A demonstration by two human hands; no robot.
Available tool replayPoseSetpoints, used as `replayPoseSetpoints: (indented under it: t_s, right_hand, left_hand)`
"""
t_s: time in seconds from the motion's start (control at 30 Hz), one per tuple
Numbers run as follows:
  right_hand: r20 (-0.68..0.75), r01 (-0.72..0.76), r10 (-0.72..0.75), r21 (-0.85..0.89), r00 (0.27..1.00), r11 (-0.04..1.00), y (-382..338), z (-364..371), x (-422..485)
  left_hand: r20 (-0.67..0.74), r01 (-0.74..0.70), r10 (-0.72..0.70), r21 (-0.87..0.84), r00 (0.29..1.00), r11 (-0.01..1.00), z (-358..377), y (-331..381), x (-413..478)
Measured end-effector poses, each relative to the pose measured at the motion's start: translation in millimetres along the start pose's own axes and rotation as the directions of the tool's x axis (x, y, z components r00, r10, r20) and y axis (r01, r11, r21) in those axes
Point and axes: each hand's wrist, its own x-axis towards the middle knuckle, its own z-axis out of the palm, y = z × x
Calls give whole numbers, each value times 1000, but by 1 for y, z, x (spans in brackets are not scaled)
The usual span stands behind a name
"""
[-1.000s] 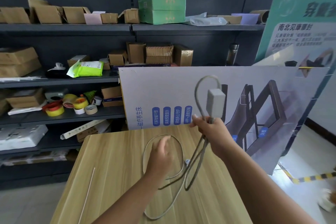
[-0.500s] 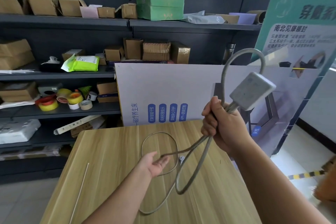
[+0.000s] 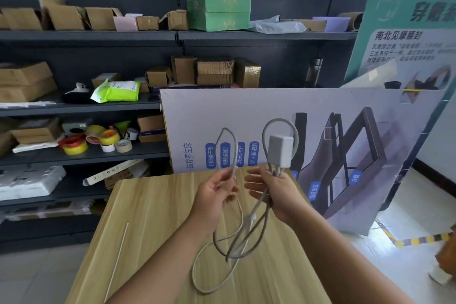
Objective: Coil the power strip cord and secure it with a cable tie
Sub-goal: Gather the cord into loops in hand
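Observation:
The small white power strip (image 3: 280, 150) stands upright above my right hand (image 3: 274, 187), which grips the bundled grey cord just below it; one loop arcs over the strip and others hang down to the table. My left hand (image 3: 215, 195) is raised beside the right and pinches another loop of the cord (image 3: 225, 139) that rises above its fingers. The rest of the cord trails in a curve (image 3: 199, 276) on the wooden table (image 3: 148, 217). A thin white cable tie (image 3: 118, 258) lies straight on the table's left part, away from both hands.
Dark shelves (image 3: 86, 153) with cardboard boxes and tape rolls stand behind and left of the table. A large printed board (image 3: 246, 111) leans at the table's far edge. Tiled floor with striped tape (image 3: 419, 239) lies to the right.
My left hand rose from the table with a cord loop pinched in it and came next to the right hand. My right hand lowered the power strip and brought it leftward.

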Motion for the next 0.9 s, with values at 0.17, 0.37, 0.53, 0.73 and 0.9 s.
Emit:
replayPoseSetpoints:
  t_s: [0.17, 0.37, 0.53, 0.73, 0.9]
  right_hand:
    - [106, -45, 21, 230, 994, 972, -4, 22, -9]
    - [130, 1, -53, 367, 990, 930, -10, 25, -15]
    - [239, -14, -41, 225, 970, 974, -20, 21, -23]
    - [597, -147, 49, 117, 801, 982, -41, -3, -43]
    - [772, -78, 20, 39, 635, 996, -58, -9, -59]
  left_hand:
    - [70, -228, 217, 315, 974, 921, 16, -7, -14]
    - [-120, -75, 95, 166, 988, 983, 11, -7, -24]
    - [-115, -110, 109, -1, 987, 994, 17, 0, -23]
    - [-30, -63, 88, 483, 996, 873, -8, -8, 10]
    - [168, -71, -19, 518, 986, 852, 0, -12, 30]
